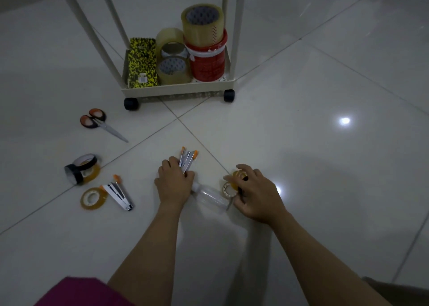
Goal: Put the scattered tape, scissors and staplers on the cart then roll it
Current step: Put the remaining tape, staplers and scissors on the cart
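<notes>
My left hand (174, 183) grips a bundle of silver staplers with orange tips (187, 159) on the floor tiles. Just to the right, my right hand (254, 193) closes over small tape rolls (229, 188) and a dark-handled tool half hidden beneath it. Between the hands lies a clear plastic bottle (212, 196). At the left are orange-handled scissors (102, 125), black and yellow tape rolls (82, 169), one more yellow tape roll (92, 198) and another stapler (118, 193). The white cart (181, 89) stands ahead; its bottom shelf holds big tape rolls (202, 23).
On the cart shelf there is also a yellow-black patterned box (141, 63) and a red container (207, 61). The cart rests on black wheels (131, 103). Glossy white floor tiles spread to the right. A magenta cloth (79, 293) shows at the bottom left.
</notes>
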